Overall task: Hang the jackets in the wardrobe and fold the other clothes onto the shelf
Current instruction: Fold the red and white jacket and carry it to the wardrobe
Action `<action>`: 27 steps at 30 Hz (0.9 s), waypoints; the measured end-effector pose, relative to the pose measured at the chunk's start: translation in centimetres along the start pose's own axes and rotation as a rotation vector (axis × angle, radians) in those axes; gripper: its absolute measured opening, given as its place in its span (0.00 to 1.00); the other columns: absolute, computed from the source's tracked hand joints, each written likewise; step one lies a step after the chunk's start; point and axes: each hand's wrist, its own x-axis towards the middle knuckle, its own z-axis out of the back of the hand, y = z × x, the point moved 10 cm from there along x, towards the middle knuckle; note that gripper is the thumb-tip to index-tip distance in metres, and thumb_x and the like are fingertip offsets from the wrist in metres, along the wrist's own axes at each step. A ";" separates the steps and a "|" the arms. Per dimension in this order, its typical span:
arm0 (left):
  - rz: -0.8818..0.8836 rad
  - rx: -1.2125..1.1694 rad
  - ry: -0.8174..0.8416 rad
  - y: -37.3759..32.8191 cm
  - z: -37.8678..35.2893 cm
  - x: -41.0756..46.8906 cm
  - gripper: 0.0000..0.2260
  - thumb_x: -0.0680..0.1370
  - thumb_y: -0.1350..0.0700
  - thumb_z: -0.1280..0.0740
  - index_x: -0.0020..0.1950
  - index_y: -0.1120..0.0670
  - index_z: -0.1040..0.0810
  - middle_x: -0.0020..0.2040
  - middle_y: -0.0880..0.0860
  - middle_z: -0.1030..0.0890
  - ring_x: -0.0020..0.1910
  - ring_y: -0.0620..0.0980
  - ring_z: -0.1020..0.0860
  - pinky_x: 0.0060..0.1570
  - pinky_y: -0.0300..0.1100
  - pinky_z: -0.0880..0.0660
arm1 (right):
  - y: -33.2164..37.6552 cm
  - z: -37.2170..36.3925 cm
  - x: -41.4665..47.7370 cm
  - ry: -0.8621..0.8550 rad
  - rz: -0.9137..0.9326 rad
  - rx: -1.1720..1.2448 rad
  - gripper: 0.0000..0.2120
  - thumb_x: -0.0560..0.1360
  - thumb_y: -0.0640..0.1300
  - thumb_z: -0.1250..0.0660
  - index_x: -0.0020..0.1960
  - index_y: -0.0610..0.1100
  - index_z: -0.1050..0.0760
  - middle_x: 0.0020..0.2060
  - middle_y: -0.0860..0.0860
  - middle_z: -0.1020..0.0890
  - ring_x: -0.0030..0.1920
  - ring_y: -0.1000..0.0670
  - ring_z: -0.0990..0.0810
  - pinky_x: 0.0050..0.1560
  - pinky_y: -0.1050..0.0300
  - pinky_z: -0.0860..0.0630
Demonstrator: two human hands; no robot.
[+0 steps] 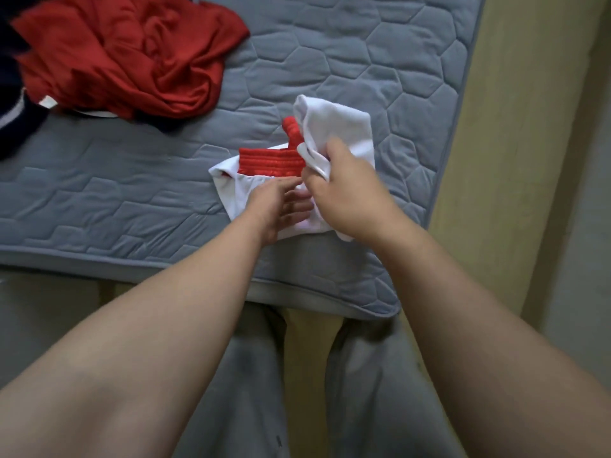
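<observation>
Nearest: a person's legs in grey trousers [238, 375], standing at the corner of the bed, with yellowish floor [310, 342] showing between them. Two bare forearms reach forward over the bed's edge. Left hand [281, 206]: palm down, fingers fairly straight and spread, pressing flat on the lower part of a white garment [228, 186]. Right hand [344, 196]: just beside the left and touching the same piece, its fingers curled round a gathered fold of the white cloth, which stands lifted off the bed and flops over above the knuckles. The white garment lies near the bed's near right corner, partly folded; a red ribbed band [271, 161] runs across it just beyond the left hand's fingertips, one end of it turning up beside the raised fold. Bed [132, 200]: covered in a grey-blue quilted pad stitched in a honeycomb pattern. Farther off, toward the far left, well apart from the hands: a red garment [132, 54] in a crumpled heap. Against its left side, at the frame's edge: a dark navy garment [13, 110], only partly in view.
</observation>
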 end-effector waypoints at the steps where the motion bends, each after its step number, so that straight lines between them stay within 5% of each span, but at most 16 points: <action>1: -0.001 -0.019 -0.057 0.2 2.6 0.0 0.04 0.78 0.53 0.33 0.48 0.50 0.19 0.35 0.47 0.16 0.31 0.45 0.18 0.35 0.39 0.20 | 0.8 -1.5 0.5 0.007 0.002 -0.025 0.07 0.80 0.51 0.39 0.50 0.49 0.36 0.43 0.47 0.21 0.45 0.41 0.23 0.41 0.50 0.30; 5: 0.030 -0.138 -0.147 1.1 10.7 0.3 0.14 0.84 0.44 0.40 0.53 0.51 0.20 0.32 0.47 0.17 0.34 0.46 0.17 0.44 0.43 0.20 | 3.0 -7.7 2.3 0.035 -0.022 -0.125 0.09 0.79 0.46 0.38 0.51 0.46 0.38 0.49 0.41 0.19 0.44 0.39 0.26 0.41 0.51 0.35; 9: 0.056 -0.184 -0.093 1.1 13.2 1.0 0.22 0.83 0.36 0.44 0.51 0.51 0.19 0.31 0.47 0.21 0.27 0.46 0.24 0.35 0.40 0.28 | 3.1 -14.2 3.4 0.119 -0.061 -0.229 0.09 0.78 0.42 0.40 0.53 0.46 0.40 0.51 0.41 0.19 0.51 0.37 0.21 0.42 0.50 0.34; 14: 0.029 -0.189 0.018 0.6 12.5 1.7 0.25 0.76 0.28 0.39 0.42 0.48 0.18 0.36 0.49 0.30 0.32 0.47 0.31 0.33 0.39 0.30 | 1.4 -18.9 3.8 0.189 -0.089 -0.228 0.12 0.78 0.39 0.41 0.60 0.44 0.37 0.55 0.40 0.20 0.53 0.37 0.20 0.45 0.49 0.32; 17: 0.040 -0.121 0.013 0.9 12.4 1.9 0.20 0.74 0.33 0.32 0.39 0.50 0.21 0.33 0.49 0.27 0.30 0.47 0.28 0.35 0.38 0.28 | 0.6 -20.1 3.5 0.235 -0.061 -0.176 0.10 0.79 0.40 0.40 0.59 0.43 0.37 0.56 0.39 0.20 0.55 0.36 0.21 0.46 0.49 0.31; 21: -0.040 0.030 -0.085 0.5 13.1 2.3 0.05 0.81 0.53 0.31 0.47 0.53 0.22 0.31 0.48 0.17 0.25 0.46 0.21 0.23 0.34 0.28 | 0.5 -19.3 2.5 0.302 0.009 -0.158 0.19 0.80 0.43 0.40 0.69 0.42 0.30 0.62 0.41 0.20 0.62 0.40 0.23 0.58 0.50 0.28; 24: -0.063 -0.013 -0.184 0.4 13.1 2.6 0.02 0.81 0.57 0.31 0.51 0.55 0.21 0.43 0.54 0.14 0.36 0.51 0.15 0.31 0.44 0.19 | 1.4 -13.9 2.3 -0.021 0.118 -0.132 0.15 0.78 0.41 0.39 0.62 0.41 0.23 0.57 0.42 0.20 0.58 0.40 0.23 0.59 0.46 0.28; 27: -0.091 0.042 -0.349 0.4 13.5 3.2 0.08 0.78 0.54 0.30 0.54 0.56 0.19 0.58 0.60 0.18 0.52 0.60 0.17 0.54 0.56 0.18 | 0.2 -6.5 1.9 -0.546 0.038 -0.280 0.16 0.76 0.46 0.37 0.63 0.45 0.24 0.60 0.44 0.24 0.60 0.41 0.26 0.59 0.45 0.32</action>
